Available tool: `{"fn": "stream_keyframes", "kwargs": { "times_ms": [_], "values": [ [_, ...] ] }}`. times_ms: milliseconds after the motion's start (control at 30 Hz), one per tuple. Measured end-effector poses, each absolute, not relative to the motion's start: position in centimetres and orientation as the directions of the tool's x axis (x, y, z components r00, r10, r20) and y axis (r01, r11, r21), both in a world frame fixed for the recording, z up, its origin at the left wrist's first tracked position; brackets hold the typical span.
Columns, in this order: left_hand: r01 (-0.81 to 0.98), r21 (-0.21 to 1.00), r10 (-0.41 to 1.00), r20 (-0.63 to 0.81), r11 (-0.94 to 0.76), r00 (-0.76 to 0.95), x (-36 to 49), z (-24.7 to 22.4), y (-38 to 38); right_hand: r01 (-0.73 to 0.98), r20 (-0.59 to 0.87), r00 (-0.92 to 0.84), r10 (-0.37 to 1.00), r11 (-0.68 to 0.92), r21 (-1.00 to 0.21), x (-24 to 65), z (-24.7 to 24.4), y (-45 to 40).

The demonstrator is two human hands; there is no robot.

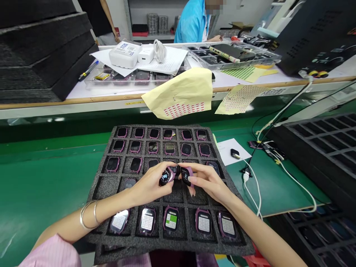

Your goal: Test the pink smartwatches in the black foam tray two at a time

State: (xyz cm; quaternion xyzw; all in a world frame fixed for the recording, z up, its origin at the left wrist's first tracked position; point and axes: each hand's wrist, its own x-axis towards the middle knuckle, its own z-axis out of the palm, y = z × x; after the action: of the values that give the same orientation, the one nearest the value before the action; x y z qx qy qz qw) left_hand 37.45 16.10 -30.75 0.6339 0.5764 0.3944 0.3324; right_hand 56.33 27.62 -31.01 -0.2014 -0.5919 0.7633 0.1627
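My left hand (151,185) is closed around a smartwatch (166,176) with a lit round dial. Close beside it, my right hand (207,180) grips a second purple-framed smartwatch (185,175), its screen also lit. The two watches are held near each other, a dark part between them that I cannot make out. Beneath both hands lies a grey foam tray (104,187) with square pockets. Purple-framed watches with dark screens fill the far rows. In the near row, several watches, including one with green blocks (171,219), show lit white screens.
A shelf ahead carries a clear tray (236,61), a white box (125,54), papers and a coiled cable (160,51). Black foam stacks (33,55) stand at left. White cables (256,185) cross the green table (41,170) at right. Two people are beyond the shelf.
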Motion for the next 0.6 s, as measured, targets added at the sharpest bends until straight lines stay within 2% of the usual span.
{"fn": "stream_keyframes", "kwargs": {
  "times_ms": [433, 500, 600],
  "values": [
    [0.385, 0.92, 0.993, 0.101, -0.068, -0.067, 37.4, -30.3, 16.0, -0.065, -0.086, -0.868, 0.489, -0.282, -0.957, 56.6, -30.6, 27.8],
    [0.294, 0.955, 0.996, 0.048, -0.026, -0.069, 37.5, -30.7, 16.0, -0.059, -0.087, -0.88, 0.467, -0.29, -0.955, 56.5, -30.6, 27.7],
    [0.048, 0.995, 0.996, -0.091, 0.091, -0.008, 37.7, -31.2, 16.2, -0.033, -0.112, -0.896, 0.43, -0.316, -0.948, 56.6, -30.7, 27.8]
  ]
}}
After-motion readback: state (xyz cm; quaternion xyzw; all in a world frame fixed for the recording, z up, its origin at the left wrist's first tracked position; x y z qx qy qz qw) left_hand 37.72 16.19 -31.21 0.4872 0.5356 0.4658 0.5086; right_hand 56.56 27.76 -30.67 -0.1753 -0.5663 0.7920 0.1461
